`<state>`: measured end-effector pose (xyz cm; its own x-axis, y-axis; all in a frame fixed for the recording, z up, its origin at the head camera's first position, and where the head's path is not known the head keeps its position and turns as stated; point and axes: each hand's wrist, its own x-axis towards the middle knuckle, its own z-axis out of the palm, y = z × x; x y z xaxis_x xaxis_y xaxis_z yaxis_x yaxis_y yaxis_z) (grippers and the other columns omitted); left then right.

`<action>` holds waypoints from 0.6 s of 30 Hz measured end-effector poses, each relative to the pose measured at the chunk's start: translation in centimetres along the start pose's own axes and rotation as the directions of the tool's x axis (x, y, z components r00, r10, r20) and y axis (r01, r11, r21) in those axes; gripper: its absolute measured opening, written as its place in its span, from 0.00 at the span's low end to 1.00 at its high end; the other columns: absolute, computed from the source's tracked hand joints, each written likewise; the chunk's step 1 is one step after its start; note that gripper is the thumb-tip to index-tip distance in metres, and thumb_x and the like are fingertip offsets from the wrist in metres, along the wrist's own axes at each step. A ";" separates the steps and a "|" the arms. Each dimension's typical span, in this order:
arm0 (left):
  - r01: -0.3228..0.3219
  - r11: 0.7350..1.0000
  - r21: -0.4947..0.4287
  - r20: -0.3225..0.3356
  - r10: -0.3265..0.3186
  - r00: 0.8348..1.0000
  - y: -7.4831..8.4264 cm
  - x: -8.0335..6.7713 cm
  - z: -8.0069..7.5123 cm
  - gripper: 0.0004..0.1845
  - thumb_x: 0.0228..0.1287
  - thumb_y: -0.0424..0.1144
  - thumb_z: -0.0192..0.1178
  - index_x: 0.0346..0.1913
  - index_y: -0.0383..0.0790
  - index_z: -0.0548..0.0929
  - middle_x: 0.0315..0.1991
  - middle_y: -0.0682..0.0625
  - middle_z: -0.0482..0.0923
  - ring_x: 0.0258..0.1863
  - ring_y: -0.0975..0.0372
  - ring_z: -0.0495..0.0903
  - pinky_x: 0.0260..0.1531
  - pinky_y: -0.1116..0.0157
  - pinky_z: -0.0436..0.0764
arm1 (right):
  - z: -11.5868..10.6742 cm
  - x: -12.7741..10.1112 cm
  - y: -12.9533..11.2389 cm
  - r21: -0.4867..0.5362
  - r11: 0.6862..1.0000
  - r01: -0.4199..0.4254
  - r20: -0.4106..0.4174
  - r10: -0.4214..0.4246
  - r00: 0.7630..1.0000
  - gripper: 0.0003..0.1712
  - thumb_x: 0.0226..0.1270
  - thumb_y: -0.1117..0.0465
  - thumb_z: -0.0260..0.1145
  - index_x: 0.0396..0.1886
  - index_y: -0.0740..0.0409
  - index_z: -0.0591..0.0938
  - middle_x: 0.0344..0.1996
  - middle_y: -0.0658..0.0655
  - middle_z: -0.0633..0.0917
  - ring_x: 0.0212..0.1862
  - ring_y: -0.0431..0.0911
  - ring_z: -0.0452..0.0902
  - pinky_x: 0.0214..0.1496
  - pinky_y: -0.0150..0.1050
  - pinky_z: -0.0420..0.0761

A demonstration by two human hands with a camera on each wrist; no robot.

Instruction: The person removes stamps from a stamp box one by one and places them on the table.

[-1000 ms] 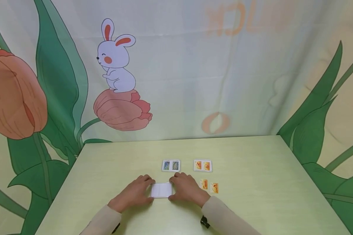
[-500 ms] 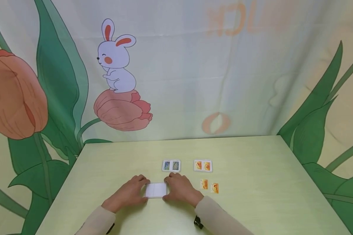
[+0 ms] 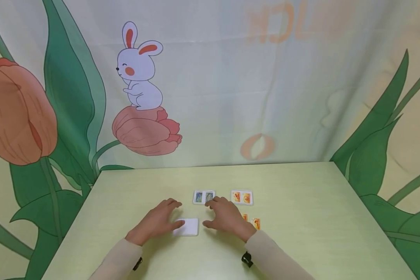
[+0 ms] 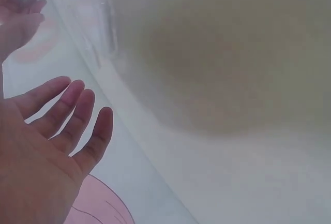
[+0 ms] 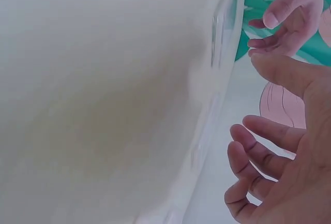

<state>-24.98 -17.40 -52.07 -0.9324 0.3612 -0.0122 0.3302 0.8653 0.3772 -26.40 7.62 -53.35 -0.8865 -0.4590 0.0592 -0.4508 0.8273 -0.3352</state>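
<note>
A flat white rectangular piece [image 3: 191, 229], like a clear-edged card tray, lies near the middle of the table. My left hand [image 3: 154, 222] is beside its left end with fingers spread; the thumb overlaps its upper left in the head view, and I cannot tell whether it touches. My right hand [image 3: 228, 218] hovers to the right, apart from the white piece. Its fingertips overlap the lower right of a tray with two blue-green picture cards [image 3: 198, 197]. Both wrist views show loose, parted fingers holding nothing: the left hand [image 4: 46, 146] and the right hand [image 5: 279, 157].
Behind the right hand lies a tray with two orange picture cards [image 3: 242, 197]. Two loose orange cards sit nearer, one [image 3: 256, 223] mostly visible, the other [image 3: 245, 217] partly covered by the right hand. A printed curtain [image 3: 210, 97] hangs behind the pale table [image 3: 301, 206].
Both hands gripped the white piece at its ends and slid it left; now they have let go. The right hand has moved right and away, while the white piece stays put.
</note>
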 end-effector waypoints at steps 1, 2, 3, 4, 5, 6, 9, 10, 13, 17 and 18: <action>0.000 1.000 -0.004 -0.003 0.000 1.000 0.2 0.3 -0.1 0.33 0.57 0.53 0.69 0.63 0.41 0.76 0.61 0.46 0.74 0.62 0.52 0.73 0.59 0.50 0.75 | -0.2 0.1 0.3 0.006 1.000 -0.006 -0.005 0.006 1.000 0.35 0.54 0.40 0.73 0.58 0.50 0.80 0.47 0.49 0.83 0.50 0.46 0.77 0.49 0.43 0.78; 0.002 1.000 -0.007 -0.004 -0.002 1.000 0.4 0.6 -0.1 0.33 0.57 0.53 0.69 0.63 0.41 0.76 0.61 0.46 0.74 0.62 0.52 0.73 0.59 0.50 0.75 | -0.4 0.1 0.5 0.013 1.000 -0.010 -0.012 0.010 1.000 0.34 0.54 0.40 0.73 0.58 0.51 0.80 0.48 0.50 0.82 0.50 0.47 0.77 0.49 0.44 0.78; -0.001 1.000 -0.010 -0.004 0.001 1.000 0.6 0.9 -0.2 0.33 0.57 0.52 0.69 0.63 0.41 0.75 0.62 0.46 0.74 0.63 0.52 0.73 0.59 0.50 0.75 | -0.7 0.1 0.7 0.012 1.000 -0.014 -0.016 0.014 1.000 0.34 0.54 0.41 0.73 0.59 0.52 0.80 0.48 0.50 0.82 0.51 0.47 0.77 0.49 0.43 0.79; 0.000 1.000 -0.012 -0.003 0.000 1.000 0.8 1.2 -0.2 0.34 0.57 0.52 0.69 0.64 0.41 0.75 0.62 0.46 0.74 0.63 0.52 0.73 0.60 0.51 0.75 | -0.9 0.1 0.9 0.012 1.000 -0.016 -0.022 0.016 1.000 0.35 0.54 0.41 0.73 0.59 0.52 0.80 0.49 0.51 0.82 0.51 0.48 0.77 0.50 0.43 0.79; 0.002 1.000 -0.020 -0.002 -0.002 1.000 1.0 1.5 -0.2 0.34 0.57 0.52 0.69 0.64 0.41 0.75 0.63 0.46 0.73 0.64 0.52 0.73 0.60 0.50 0.74 | -1.1 0.2 1.2 0.018 1.000 -0.018 -0.028 0.018 0.999 0.35 0.54 0.42 0.73 0.59 0.53 0.80 0.49 0.51 0.82 0.51 0.48 0.77 0.50 0.44 0.79; 0.001 1.000 -0.022 -0.003 -0.001 1.000 1.1 1.9 -0.2 0.34 0.57 0.52 0.69 0.65 0.42 0.74 0.63 0.47 0.73 0.64 0.53 0.73 0.60 0.51 0.74 | -1.3 0.2 1.5 0.024 1.000 -0.019 -0.034 0.019 0.999 0.34 0.54 0.43 0.73 0.59 0.54 0.80 0.49 0.52 0.82 0.52 0.49 0.77 0.50 0.44 0.79; -0.008 1.000 -0.023 -0.011 0.007 1.000 1.3 2.8 -0.2 0.34 0.57 0.50 0.70 0.65 0.41 0.74 0.63 0.47 0.74 0.63 0.53 0.73 0.60 0.51 0.75 | -1.7 0.4 2.2 0.017 1.000 -0.018 -0.050 0.019 0.999 0.34 0.55 0.43 0.73 0.58 0.54 0.80 0.50 0.52 0.82 0.53 0.50 0.77 0.51 0.46 0.78; -0.006 1.000 -0.024 -0.009 0.006 1.000 1.3 3.1 -0.2 0.34 0.57 0.50 0.70 0.65 0.41 0.74 0.63 0.47 0.73 0.63 0.53 0.73 0.60 0.51 0.75 | -1.8 0.5 2.4 0.020 1.000 -0.018 -0.052 0.019 0.998 0.34 0.55 0.43 0.73 0.58 0.54 0.80 0.50 0.53 0.81 0.53 0.51 0.76 0.52 0.47 0.78; -0.002 1.000 -0.028 -0.002 0.002 1.000 1.2 4.0 -0.2 0.35 0.56 0.49 0.71 0.65 0.41 0.74 0.63 0.47 0.73 0.62 0.53 0.74 0.60 0.51 0.75 | -2.0 0.9 3.0 0.020 1.000 -0.017 -0.058 0.018 0.998 0.33 0.56 0.44 0.73 0.58 0.55 0.80 0.51 0.53 0.81 0.55 0.52 0.76 0.53 0.51 0.76; 0.001 0.999 -0.046 0.016 0.000 1.000 0.9 5.1 -0.2 0.35 0.56 0.48 0.71 0.66 0.41 0.73 0.63 0.47 0.73 0.62 0.53 0.73 0.60 0.51 0.74 | -2.1 1.5 3.6 0.029 0.999 -0.021 -0.045 0.023 0.999 0.34 0.56 0.45 0.74 0.59 0.56 0.80 0.53 0.55 0.81 0.57 0.54 0.75 0.56 0.55 0.75; 0.002 0.999 -0.051 0.020 -0.001 1.000 0.9 5.4 -0.2 0.36 0.55 0.48 0.72 0.66 0.40 0.73 0.63 0.46 0.73 0.62 0.52 0.73 0.60 0.51 0.74 | -2.0 1.6 3.8 0.030 0.999 -0.024 -0.040 0.025 0.999 0.34 0.56 0.45 0.74 0.59 0.56 0.79 0.54 0.56 0.80 0.58 0.55 0.75 0.56 0.55 0.75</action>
<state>-29.76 -14.76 -51.66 -0.9294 0.3677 -0.0312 0.3209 0.8472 0.4235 -29.76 10.62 -52.62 -0.9010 -0.4247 0.0882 -0.4260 0.8280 -0.3645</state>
